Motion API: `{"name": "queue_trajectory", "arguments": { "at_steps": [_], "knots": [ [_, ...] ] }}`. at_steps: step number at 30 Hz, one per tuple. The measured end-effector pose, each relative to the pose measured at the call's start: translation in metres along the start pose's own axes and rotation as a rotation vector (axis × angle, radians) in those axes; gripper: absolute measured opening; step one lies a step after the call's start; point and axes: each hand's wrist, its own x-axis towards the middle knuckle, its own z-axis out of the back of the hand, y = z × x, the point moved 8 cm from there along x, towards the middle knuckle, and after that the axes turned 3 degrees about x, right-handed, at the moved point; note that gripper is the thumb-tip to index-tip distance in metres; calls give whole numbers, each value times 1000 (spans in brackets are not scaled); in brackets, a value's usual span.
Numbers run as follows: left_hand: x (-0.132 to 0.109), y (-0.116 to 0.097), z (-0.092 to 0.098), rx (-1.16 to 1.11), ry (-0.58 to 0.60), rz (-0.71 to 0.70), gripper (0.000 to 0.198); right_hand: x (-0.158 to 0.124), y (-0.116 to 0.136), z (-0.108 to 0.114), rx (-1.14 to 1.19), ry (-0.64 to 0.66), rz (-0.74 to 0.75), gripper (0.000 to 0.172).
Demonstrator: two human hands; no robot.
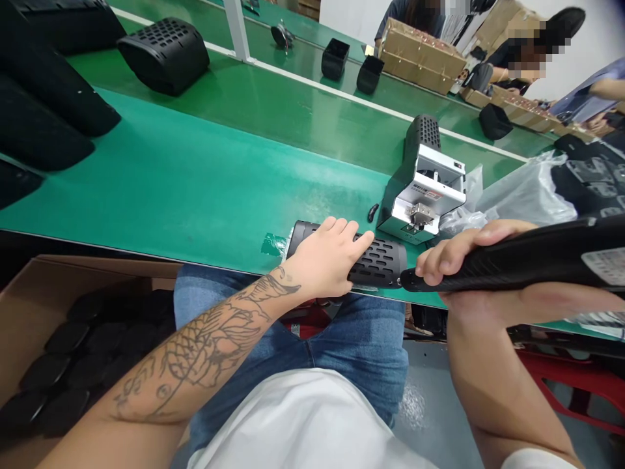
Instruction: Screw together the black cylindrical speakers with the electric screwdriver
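My left hand (328,259) is wrapped over the top of a black perforated housing (383,262), which lies on its side at the near edge of the green table. In my right hand (452,254) is a long black handheld tool (527,255), held nearly level. Its narrow tip touches or almost touches the housing's right end, where a small metallic spot shows. Behind the housing stands a silver and black device (422,195) with a metal fitting on its front. A small black piece (373,212) rests on the table to the left of that device.
Black housings (166,55) stand at the back left, with larger dark parts (43,104) nearer. Plastic bags (530,189) lie at right. A cardboard box (151,266) of black parts is below left. People work across the table behind cartons (420,57).
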Motion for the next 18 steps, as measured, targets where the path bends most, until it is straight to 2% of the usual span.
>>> {"name": "queue_trajectory", "arguments": {
  "at_steps": [3,9,15,18],
  "knots": [
    [-1,0,0,-4,-11,2,75,2,-7,1,-24,-31,-92,67],
    [-1,0,1,-12,-7,0,72,-8,-4,2,23,-50,28,69],
    [-2,0,2,-19,8,6,73,-9,-10,2,41,-21,-48,76],
    [-2,-1,1,-25,10,7,73,-10,-11,-1,17,11,-26,81]
  ]
}}
